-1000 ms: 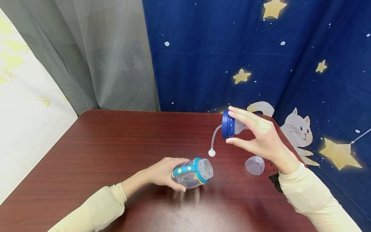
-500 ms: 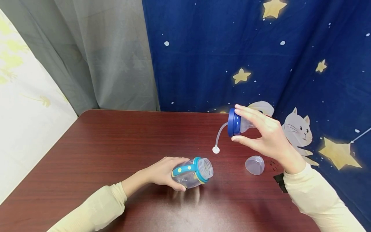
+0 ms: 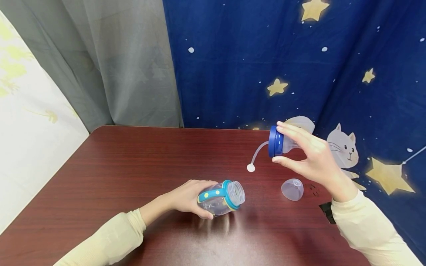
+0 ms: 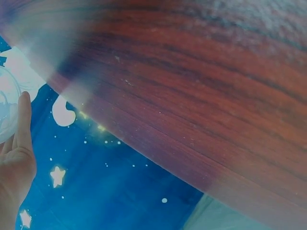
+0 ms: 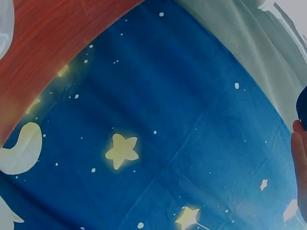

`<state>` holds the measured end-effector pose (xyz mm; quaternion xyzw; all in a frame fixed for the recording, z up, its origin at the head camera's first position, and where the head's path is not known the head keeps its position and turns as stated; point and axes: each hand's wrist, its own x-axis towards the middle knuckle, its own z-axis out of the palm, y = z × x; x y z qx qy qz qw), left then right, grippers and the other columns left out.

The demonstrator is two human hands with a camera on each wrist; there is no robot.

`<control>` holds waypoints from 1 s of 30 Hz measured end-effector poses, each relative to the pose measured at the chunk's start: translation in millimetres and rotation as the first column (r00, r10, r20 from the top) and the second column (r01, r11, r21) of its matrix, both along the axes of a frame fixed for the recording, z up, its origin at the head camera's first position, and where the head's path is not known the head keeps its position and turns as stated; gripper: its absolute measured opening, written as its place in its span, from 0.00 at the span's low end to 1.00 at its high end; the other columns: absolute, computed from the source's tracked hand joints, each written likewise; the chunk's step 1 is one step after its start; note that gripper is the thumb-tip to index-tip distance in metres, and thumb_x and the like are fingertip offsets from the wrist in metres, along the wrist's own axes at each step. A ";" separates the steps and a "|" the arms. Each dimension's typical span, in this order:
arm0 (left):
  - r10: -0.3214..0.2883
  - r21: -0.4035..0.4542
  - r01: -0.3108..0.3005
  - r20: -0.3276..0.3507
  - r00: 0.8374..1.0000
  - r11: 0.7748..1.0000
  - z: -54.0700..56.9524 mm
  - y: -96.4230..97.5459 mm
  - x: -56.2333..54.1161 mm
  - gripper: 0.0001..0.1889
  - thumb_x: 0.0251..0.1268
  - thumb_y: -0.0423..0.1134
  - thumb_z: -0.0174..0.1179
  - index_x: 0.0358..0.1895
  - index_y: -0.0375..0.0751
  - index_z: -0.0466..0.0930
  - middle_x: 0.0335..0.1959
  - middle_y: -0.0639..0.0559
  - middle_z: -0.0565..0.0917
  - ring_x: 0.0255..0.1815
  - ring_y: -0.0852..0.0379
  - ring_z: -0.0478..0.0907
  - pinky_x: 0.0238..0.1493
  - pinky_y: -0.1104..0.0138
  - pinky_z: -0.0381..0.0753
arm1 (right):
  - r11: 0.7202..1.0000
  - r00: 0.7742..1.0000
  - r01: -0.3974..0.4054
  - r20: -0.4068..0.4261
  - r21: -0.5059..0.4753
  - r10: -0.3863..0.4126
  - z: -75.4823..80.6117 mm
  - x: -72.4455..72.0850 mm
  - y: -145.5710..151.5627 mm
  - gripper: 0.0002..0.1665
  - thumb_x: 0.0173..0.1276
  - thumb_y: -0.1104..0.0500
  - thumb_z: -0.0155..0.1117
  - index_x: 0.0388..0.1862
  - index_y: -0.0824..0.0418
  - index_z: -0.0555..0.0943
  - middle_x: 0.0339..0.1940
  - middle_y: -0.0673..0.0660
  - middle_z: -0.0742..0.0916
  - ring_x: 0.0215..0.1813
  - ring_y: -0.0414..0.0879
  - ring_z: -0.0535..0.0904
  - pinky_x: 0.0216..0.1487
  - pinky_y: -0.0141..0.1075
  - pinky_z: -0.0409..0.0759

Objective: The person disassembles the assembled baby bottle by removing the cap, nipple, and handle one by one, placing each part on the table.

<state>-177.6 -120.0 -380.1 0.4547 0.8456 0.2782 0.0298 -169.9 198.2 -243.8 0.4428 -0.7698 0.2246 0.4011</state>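
A clear baby bottle point(image 3: 217, 201) with a teal collar and teal handle lies tilted in the head view, its threaded mouth open and facing right. My left hand point(image 3: 189, 199) grips its base end, thumb along the near side. Up and to the right, my right hand point(image 3: 309, 155) holds a blue bottle cap point(image 3: 276, 142) between thumb and fingers, with its clear nipple toward the palm. From the cap's underside a bent straw point(image 3: 257, 153) hangs down to a white weighted end. The left wrist view catches only the bottle's edge point(image 4: 7, 105) beside the fingers.
A clear dome cover point(image 3: 293, 189) rests on the brown table point(image 3: 149, 159), below the right hand. Near the right sleeve lies a small black piece point(image 3: 327, 212). Grey and blue star-patterned curtains point(image 3: 233, 66) hang behind the table's far edge.
My right hand has moved to the right with the blue cap and straw, farther from the bottle. The left hand and bottle have stayed in place.
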 end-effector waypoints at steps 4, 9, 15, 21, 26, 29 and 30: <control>-0.002 0.003 0.002 0.001 1.000 1.000 0.5 -0.2 -0.3 0.43 0.37 0.66 0.62 0.58 0.44 0.66 0.44 0.61 0.75 0.41 0.67 0.71 0.39 0.70 0.72 | 1.000 1.000 0.018 -0.003 0.001 -0.018 -1.4 1.1 3.8 0.38 0.53 0.38 0.60 0.51 0.66 0.75 0.52 0.58 0.78 0.52 0.48 0.73 0.52 0.27 0.64; 0.008 0.002 -0.008 0.004 1.000 1.000 0.6 -0.7 -0.5 0.43 0.36 0.66 0.62 0.58 0.45 0.66 0.44 0.61 0.75 0.40 0.67 0.71 0.39 0.70 0.72 | 0.999 0.999 0.045 -0.013 0.004 -0.045 -3.4 2.4 8.0 0.38 0.53 0.36 0.59 0.50 0.66 0.76 0.51 0.58 0.78 0.52 0.47 0.73 0.52 0.26 0.64; 0.005 0.007 -0.005 0.004 1.000 1.000 0.6 -1.0 0.4 0.43 0.37 0.66 0.62 0.58 0.44 0.66 0.44 0.61 0.75 0.41 0.67 0.71 0.40 0.70 0.72 | 0.999 0.999 0.052 -0.007 0.005 -0.052 -8.0 3.5 13.1 0.38 0.53 0.37 0.59 0.50 0.66 0.76 0.51 0.59 0.78 0.52 0.47 0.73 0.52 0.25 0.63; 0.001 0.013 -0.001 0.010 1.000 1.000 1.7 -0.9 2.3 0.43 0.37 0.65 0.63 0.58 0.44 0.66 0.45 0.61 0.75 0.41 0.66 0.71 0.40 0.70 0.72 | 0.997 0.997 0.072 0.016 0.034 -0.073 -14.2 3.9 19.3 0.39 0.52 0.36 0.59 0.51 0.65 0.75 0.52 0.57 0.77 0.52 0.46 0.73 0.52 0.24 0.63; 0.006 0.007 -0.006 0.008 1.000 1.000 2.3 -0.6 3.5 0.43 0.37 0.65 0.63 0.58 0.44 0.66 0.45 0.60 0.75 0.41 0.66 0.71 0.40 0.70 0.72 | 0.995 0.995 0.080 0.049 0.058 -0.083 -20.4 3.9 24.7 0.40 0.52 0.35 0.58 0.53 0.65 0.74 0.53 0.57 0.77 0.52 0.44 0.72 0.52 0.24 0.63; 0.012 0.002 -0.012 0.005 1.000 1.000 2.6 -0.3 4.1 0.43 0.37 0.65 0.63 0.58 0.44 0.66 0.46 0.60 0.75 0.41 0.66 0.71 0.40 0.70 0.72 | 0.995 0.995 0.080 0.060 0.060 -0.083 -23.3 3.9 27.2 0.40 0.52 0.35 0.58 0.53 0.64 0.74 0.53 0.57 0.77 0.52 0.44 0.72 0.52 0.24 0.62; 0.012 0.004 -0.012 0.004 1.000 1.000 2.7 -0.2 4.2 0.43 0.37 0.65 0.63 0.58 0.44 0.66 0.45 0.60 0.75 0.41 0.66 0.71 0.40 0.70 0.72 | 0.995 0.995 0.079 0.063 0.061 -0.083 -24.4 4.0 28.0 0.40 0.52 0.35 0.58 0.53 0.64 0.74 0.53 0.57 0.77 0.52 0.44 0.72 0.52 0.24 0.62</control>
